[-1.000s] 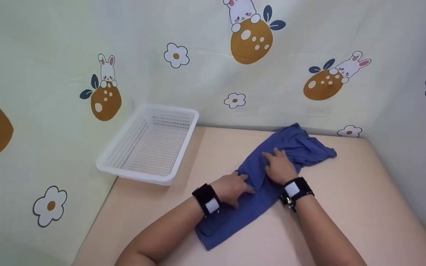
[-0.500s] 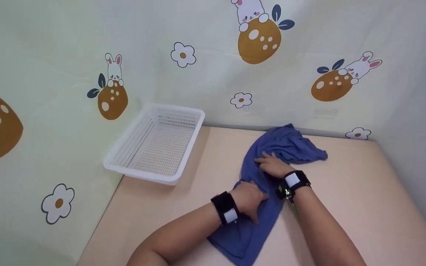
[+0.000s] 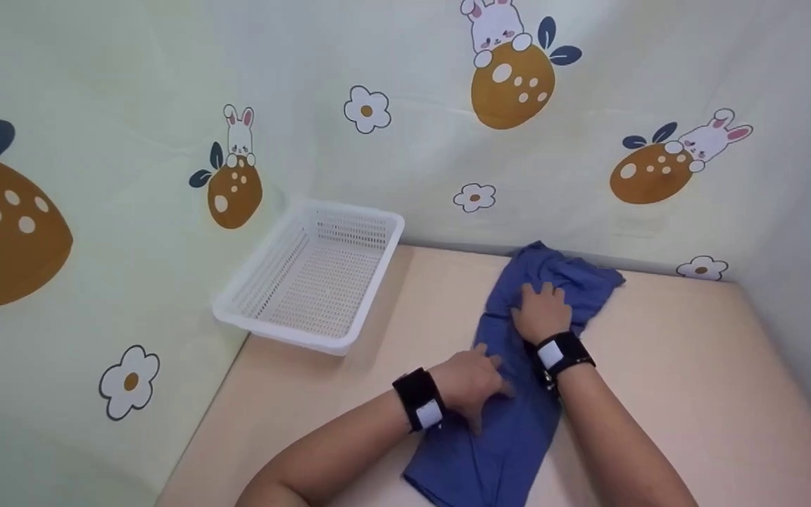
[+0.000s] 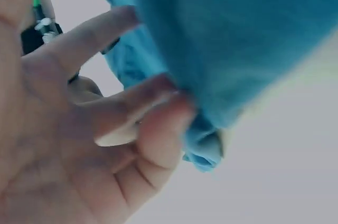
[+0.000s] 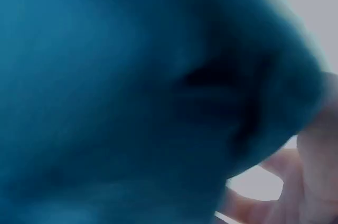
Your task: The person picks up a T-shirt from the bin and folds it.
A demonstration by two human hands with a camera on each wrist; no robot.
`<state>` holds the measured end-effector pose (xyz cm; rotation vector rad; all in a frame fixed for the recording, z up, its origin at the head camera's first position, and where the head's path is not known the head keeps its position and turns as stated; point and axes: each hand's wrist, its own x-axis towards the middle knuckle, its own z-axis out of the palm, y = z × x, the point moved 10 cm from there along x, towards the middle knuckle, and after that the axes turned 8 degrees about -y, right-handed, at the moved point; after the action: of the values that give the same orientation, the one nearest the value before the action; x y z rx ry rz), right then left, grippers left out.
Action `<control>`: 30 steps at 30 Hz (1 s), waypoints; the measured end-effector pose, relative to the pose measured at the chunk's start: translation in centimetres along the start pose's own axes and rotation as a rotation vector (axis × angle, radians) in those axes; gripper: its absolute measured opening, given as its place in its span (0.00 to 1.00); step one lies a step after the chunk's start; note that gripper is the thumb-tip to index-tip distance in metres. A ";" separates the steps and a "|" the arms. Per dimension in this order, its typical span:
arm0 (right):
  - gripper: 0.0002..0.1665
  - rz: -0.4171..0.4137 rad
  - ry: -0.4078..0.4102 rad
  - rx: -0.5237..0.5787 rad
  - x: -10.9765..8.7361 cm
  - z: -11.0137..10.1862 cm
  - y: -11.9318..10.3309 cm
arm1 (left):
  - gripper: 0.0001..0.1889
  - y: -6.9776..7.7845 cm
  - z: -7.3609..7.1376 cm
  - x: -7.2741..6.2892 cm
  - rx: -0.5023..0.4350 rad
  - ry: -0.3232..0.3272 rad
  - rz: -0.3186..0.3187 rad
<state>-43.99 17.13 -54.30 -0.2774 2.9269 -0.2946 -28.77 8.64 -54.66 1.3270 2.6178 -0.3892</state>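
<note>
A long blue garment [image 3: 500,422], whose exact kind is not clear, lies up the table with creases at its far end. On its left edge, my left hand [image 3: 465,384] rests with spread fingers. The left wrist view shows its fingers [image 4: 150,94] touching the garment's edge [image 4: 211,65]. Farther up, my right hand [image 3: 541,315] lies on the garment with its thumb held out to the side. Blue cloth [image 5: 95,86] fills most of the right wrist view and hides part of that hand; a few fingers show at the right.
To the left stands a white plastic basket [image 3: 286,336] with perforated walls and nothing visible inside. The pale table [image 3: 687,394] meets a wall covering [image 3: 405,162] printed with rabbits and flowers. Each wrist wears a black strap [image 3: 417,399].
The garment's near part has swung right, and its far end looks flatter and less bunched. My right hand has shifted forward along it; the left has moved right and slightly nearer. The head view has turned left.
</note>
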 end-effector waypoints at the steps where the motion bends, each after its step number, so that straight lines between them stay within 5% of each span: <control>1: 0.39 0.029 -0.033 0.000 0.2 0.5 0.6 | 0.46 0.2 0.2 -0.1 -0.002 0.003 0.027; 6: 0.54 0.019 -0.225 0.030 2.1 2.6 1.6 | 0.51 1.0 1.5 0.3 -0.125 -0.092 0.073; 11: 0.55 -0.132 -0.247 0.064 4.2 2.3 0.5 | 0.55 1.6 2.1 1.3 -0.236 -0.201 -0.007; 16: 0.56 -0.213 -0.264 0.091 4.8 2.5 0.8 | 0.56 3.0 1.8 2.6 -0.233 -0.204 -0.052; 21: 0.51 -0.226 -0.180 0.175 1.2 1.4 3.1 | 0.52 4.4 1.7 2.3 -0.259 -0.141 0.009; 26: 0.46 -0.300 -0.117 0.104 -5.9 -0.6 2.1 | 0.41 2.5 2.8 -1.6 -0.303 -0.101 0.025; 30: 0.51 -0.346 -0.098 0.012 -12.4 -1.4 1.4 | 0.43 1.4 3.9 -4.8 -0.329 -0.112 -0.014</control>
<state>-32.50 21.22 -51.14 -0.7761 2.7679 -0.3348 -24.66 4.51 -57.29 1.1440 2.4659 -0.0291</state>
